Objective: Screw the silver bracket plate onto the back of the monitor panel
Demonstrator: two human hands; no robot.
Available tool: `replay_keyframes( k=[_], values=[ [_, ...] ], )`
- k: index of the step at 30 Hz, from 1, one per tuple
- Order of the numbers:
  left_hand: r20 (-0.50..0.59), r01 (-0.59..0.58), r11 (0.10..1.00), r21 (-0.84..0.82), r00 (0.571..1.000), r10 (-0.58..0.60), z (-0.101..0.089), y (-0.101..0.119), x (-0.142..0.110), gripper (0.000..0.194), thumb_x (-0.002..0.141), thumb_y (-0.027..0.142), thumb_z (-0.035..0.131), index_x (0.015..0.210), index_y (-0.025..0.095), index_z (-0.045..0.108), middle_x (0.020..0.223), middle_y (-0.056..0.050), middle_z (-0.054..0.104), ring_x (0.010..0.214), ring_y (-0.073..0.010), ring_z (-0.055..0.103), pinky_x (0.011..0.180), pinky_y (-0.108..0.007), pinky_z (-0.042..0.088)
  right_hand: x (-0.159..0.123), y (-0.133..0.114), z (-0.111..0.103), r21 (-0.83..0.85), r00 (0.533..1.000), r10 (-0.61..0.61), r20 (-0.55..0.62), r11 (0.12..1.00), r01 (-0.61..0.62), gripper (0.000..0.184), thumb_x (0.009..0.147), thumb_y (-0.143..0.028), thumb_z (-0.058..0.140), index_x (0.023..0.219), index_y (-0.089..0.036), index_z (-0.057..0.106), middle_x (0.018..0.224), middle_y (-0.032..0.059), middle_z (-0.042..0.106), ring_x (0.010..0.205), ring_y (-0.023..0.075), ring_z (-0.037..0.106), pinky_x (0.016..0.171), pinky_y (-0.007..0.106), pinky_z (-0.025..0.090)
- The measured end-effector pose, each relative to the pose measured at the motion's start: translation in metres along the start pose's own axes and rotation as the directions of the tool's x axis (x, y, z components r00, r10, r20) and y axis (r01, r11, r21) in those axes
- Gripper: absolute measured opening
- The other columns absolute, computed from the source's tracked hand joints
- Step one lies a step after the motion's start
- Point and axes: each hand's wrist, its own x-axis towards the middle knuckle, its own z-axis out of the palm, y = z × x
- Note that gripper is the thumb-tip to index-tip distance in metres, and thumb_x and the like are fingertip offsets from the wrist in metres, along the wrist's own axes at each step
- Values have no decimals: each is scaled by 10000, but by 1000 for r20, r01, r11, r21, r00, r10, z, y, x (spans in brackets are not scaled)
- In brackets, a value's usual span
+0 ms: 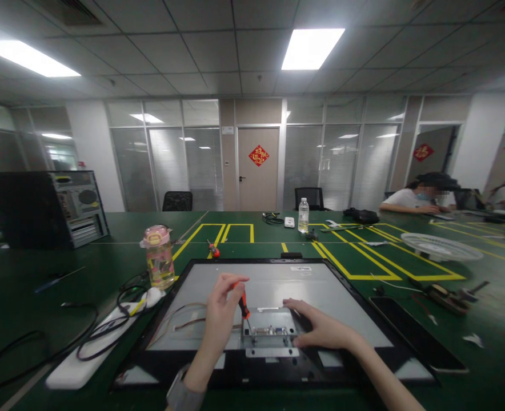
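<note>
Gripping a red-and-black screwdriver [244,306] between thumb and fingers, the left hand [222,308] holds it at a slant in the head view, its shaft reaching down to the left end of a metal bracket [273,352]. Whether the tip sits in a screw is too small to tell. The right hand [323,330] is spread rather than clenched, its fingertips at the bracket's right end; I cannot tell how hard it presses. The bracket lies between the hands, on the near part of a large flat panel [321,285], with row connectors along it.

To turn well here, the shaft should stand in line with the screw — its present lean invites slipping — with steady downward pressure and the other hand bracing the bracket clear of the tip. The loose wires [188,324] beside the left hand are best kept away from the shaft.

Beyond the left hand stands a pink-lidded bottle [160,265]; right of the right hand, a dark slab [415,331] lies by the panel.
</note>
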Motion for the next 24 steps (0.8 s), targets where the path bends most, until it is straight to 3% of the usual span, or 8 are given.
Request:
replay_keyframes(
  k=[4, 11, 18, 24],
  values=[
    [21, 9, 1000, 11, 1000, -9, 0, 3, 0, 251, 779, 403, 623, 808, 166, 701, 750, -23, 529, 691, -162, 547, 643, -257, 450, 0, 0, 0, 3, 1000, -3, -2, 1000, 3, 847, 636, -422, 735, 1379, -186, 402, 1496, 117, 304, 1375, 301, 251, 1148, 435, 146],
    [26, 122, 990, -72, 992, -121, 0, 6, -1, 329, 831, 429, 536, 963, 153, 657, 842, -80, 657, 865, -221, 603, 782, -320, 466, 0, -1, -1, 3, 1000, 6, 0, 1000, -6, 861, 638, -416, 732, 1389, -170, 388, 1493, 123, 309, 1372, 309, 253, 1147, 430, 148],
    [28, 31, 999, -38, 999, -30, 3, 1, -1, 261, 791, 414, 605, 838, 167, 673, 812, -34, 584, 706, -166, 583, 677, -286, 483, -1, -4, -2, -13, 1000, 20, 8, 1000, -19, 874, 641, -414, 732, 1391, -134, 380, 1495, 143, 296, 1378, 303, 242, 1146, 416, 158],
    [24, 121, 991, -63, 992, -120, 0, 2, -1, 315, 850, 408, 515, 974, 157, 659, 878, -78, 667, 912, -226, 604, 834, -321, 444, -2, -6, -2, 1, 1000, 27, 11, 1000, -27, 871, 636, -437, 731, 1393, -190, 379, 1501, 116, 292, 1381, 303, 234, 1143, 444, 162]
  ],
)
